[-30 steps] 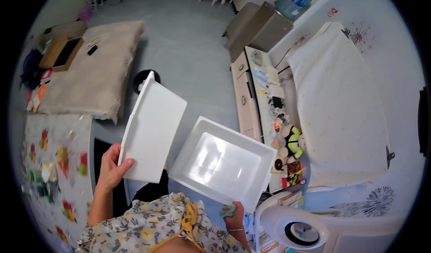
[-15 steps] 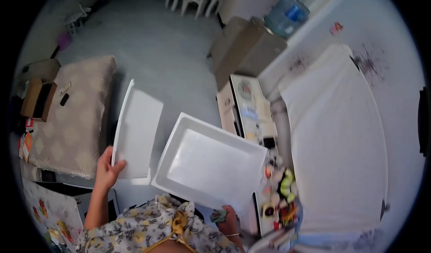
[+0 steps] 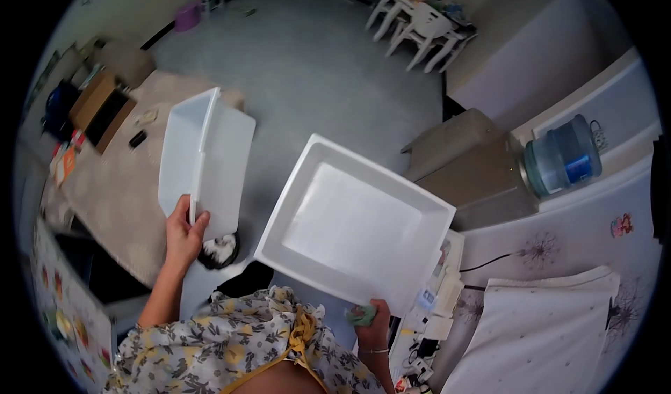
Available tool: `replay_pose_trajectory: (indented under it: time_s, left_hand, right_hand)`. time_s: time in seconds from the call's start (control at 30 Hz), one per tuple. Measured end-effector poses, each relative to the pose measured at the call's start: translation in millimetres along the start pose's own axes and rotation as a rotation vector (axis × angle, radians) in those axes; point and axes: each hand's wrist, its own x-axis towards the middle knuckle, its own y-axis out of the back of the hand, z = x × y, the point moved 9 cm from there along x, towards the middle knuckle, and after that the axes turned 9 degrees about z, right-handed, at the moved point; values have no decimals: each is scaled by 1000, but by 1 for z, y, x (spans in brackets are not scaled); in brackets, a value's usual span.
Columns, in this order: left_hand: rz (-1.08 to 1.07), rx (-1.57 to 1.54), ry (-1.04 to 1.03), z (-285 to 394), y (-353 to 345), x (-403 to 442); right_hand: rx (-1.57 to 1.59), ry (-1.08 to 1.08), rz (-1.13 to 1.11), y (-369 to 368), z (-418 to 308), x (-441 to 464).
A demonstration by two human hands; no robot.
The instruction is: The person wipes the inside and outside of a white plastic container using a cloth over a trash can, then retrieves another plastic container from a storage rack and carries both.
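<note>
My left hand (image 3: 186, 235) is closed on the rim of a white plastic bin (image 3: 225, 163), thumb on one side and fingers on the other. This bin is tipped on its side, its opening toward the left. At the lower right, my right hand (image 3: 374, 326) is closed around a crumpled green cloth (image 3: 361, 315) and sits against the near edge of a second white plastic bin (image 3: 349, 219). That bin's open top faces me, and its inside holds nothing. How the fingers grip it from behind is hidden.
A bed-like padded surface (image 3: 115, 198) with a cardboard box (image 3: 105, 111) lies left. A water dispenser with a blue bottle (image 3: 565, 158) stands right, past a cluttered narrow table (image 3: 426, 310). White chairs (image 3: 425, 32) are at the back. A black-and-white thing (image 3: 220, 251) is near the floor.
My view has turned to the right. The left bin has rotated, so its opening and inside wall now show. Both hands keep their holds, and the second bin has shifted slightly right in view.
</note>
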Motion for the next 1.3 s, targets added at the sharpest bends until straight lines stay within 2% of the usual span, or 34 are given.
replay_pose_trajectory:
  time_s: [0.07, 0.1, 0.13, 0.23, 0.3, 0.33, 0.4, 0.47, 0.53, 0.6, 0.63, 0.67, 0.7, 0.73, 0.8, 0.83, 0.87, 0.93, 0.97, 1.0, 1.07, 1.13, 1.2, 1.23, 1.3]
  left_hand:
    - [-28, -13, -97, -15, -43, 71]
    - [-38, 0, -103, -7, -86, 97]
    - [-52, 3, -103, -10, -119, 123]
    - [-186, 147, -151, 8, -209, 189]
    - [-247, 181, -206, 14, -263, 227]
    - [-197, 147, -226, 14, -259, 233]
    - [-186, 121, -251, 9, -308, 281]
    - [-134, 34, -214, 8, -346, 315]
    - [-96, 115, -183, -1, -370, 340]
    - [106, 116, -137, -53, -363, 389]
    - [6, 149, -132, -32, -369, 402]
    - [44, 154, -134, -18, -373, 420]
    - [49, 196, -83, -16, -380, 436]
    - [119, 199, -132, -5, -383, 453]
    - [161, 260, -282, 18, -385, 504]
    - [184, 346, -255, 18, -395, 531]
    - [193, 416, -219, 14, -403, 560]
    - [214, 387, -176, 0, -414, 620]
    - [176, 355, -167, -5, -433, 655]
    - [180, 320, -166, -6, -447, 687]
    - [110, 385, -270, 5, -464, 727]
    - [60, 434, -260, -6, -504, 790]
    - [-10, 311, -232, -16, -549, 833]
    - [-20, 283, -243, -5, -573, 855]
    - [-142, 424, -327, 25, -617, 908]
  right_hand:
    - [-34, -62, 58, -46, -9, 16]
    - [6, -52, 66, -29, -22, 54]
    - [14, -70, 25, -46, -29, 62]
    - [75, -82, 158, -113, -65, 75]
    - [-1, -70, 205, -151, -89, 100]
    - [21, -54, 202, -157, -84, 104]
    - [24, -54, 172, -186, -94, 159]
    - [9, -18, 180, -236, -135, 190]
    - [-46, -14, 121, -279, -160, 234]
    - [-219, 222, 18, -313, -160, 309]
    - [-150, 99, -30, -336, -165, 325]
    - [-110, -16, -82, -367, -173, 345]
    - [-149, -40, -57, -397, -185, 350]
    - [-206, -74, -102, -433, -183, 359]
    - [-220, 1, -30, -488, -182, 384]
    - [-234, 22, -78, -513, -180, 413]
    - [-258, -48, -67, -531, -175, 437]
    - [-304, -70, -58, -592, -178, 457]
    - [-398, 115, -129, -612, -184, 480]
    - [-651, 376, -264, -643, -197, 479]
    - [-1117, 1058, -318, -702, -221, 464]
    - [-210, -120, 22, -707, -188, 528]
    - [-517, 246, -19, -723, -229, 558]
    - [-272, 70, 115, -729, -231, 577]
    - [-238, 74, 142, -774, -256, 591]
